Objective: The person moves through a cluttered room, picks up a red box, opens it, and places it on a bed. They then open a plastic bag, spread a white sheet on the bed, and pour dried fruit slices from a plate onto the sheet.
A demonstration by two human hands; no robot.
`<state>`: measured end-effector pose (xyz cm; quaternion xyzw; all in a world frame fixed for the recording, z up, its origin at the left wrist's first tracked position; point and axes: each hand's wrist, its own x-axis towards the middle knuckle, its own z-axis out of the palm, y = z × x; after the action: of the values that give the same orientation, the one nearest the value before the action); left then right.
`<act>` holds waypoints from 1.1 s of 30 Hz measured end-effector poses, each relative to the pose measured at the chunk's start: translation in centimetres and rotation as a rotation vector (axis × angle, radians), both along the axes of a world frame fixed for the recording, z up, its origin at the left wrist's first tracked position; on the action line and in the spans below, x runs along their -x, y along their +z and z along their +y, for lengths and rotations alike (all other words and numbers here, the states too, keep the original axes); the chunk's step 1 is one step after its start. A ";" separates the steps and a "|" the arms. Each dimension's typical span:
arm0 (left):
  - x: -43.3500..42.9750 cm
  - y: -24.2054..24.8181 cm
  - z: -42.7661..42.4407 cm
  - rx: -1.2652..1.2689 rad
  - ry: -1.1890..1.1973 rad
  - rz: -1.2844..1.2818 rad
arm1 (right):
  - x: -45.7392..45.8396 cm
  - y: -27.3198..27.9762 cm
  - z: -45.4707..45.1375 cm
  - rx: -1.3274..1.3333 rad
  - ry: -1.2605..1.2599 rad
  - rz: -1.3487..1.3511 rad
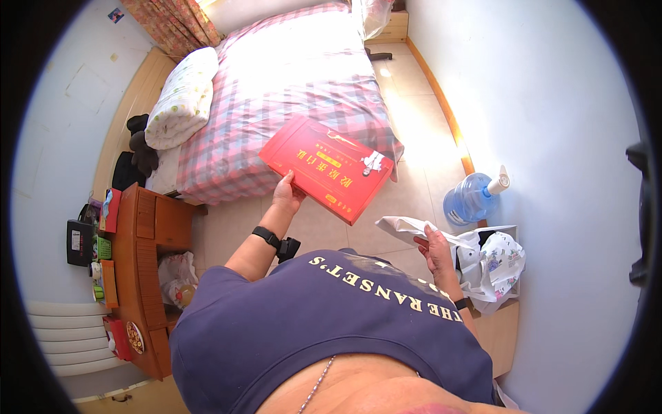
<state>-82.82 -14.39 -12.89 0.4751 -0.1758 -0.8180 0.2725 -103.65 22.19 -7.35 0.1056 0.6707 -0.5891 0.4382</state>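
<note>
A flat red cardboard box with gold lettering and a printed figure in white is gripped at its near edge by my left hand. The box is held out above the floor, in front of the foot of the bed. My right hand pinches a white bag, whose far end sticks out towards the box without touching it. Just right of that hand, more white bags with a floral print sit bunched in a white-framed holder on a pale wooden cabinet.
Ahead stands a bed with a plaid sheet and a rolled quilt. A blue water jug with a pump is on the tiled floor near the right wall. A brown wooden desk at left carries boxes, a green basket and a plate.
</note>
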 end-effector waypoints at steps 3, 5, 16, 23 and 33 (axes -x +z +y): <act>-1.8 0.3 -1.8 0.025 0.062 0.043 | 1.5 0.8 -2.5 0.138 0.103 0.082; -3.8 0.2 -2.1 -0.004 0.114 -0.038 | 1.9 1.1 -3.9 0.105 0.141 0.035; -1.7 -4.5 -1.4 -0.102 0.204 -0.040 | 7.7 2.5 -8.0 0.035 0.258 0.016; 2.8 -3.5 -1.5 -0.052 0.233 0.093 | 12.4 1.7 -9.9 0.064 0.262 0.057; 3.1 -2.7 -0.1 -0.061 0.296 0.045 | 15.3 -4.3 -14.5 0.070 0.429 -0.025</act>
<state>-85.90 -14.45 -15.63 0.4855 -0.0727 -0.7842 0.3796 -118.91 7.64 -11.63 -0.0475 0.6514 -0.5040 0.5652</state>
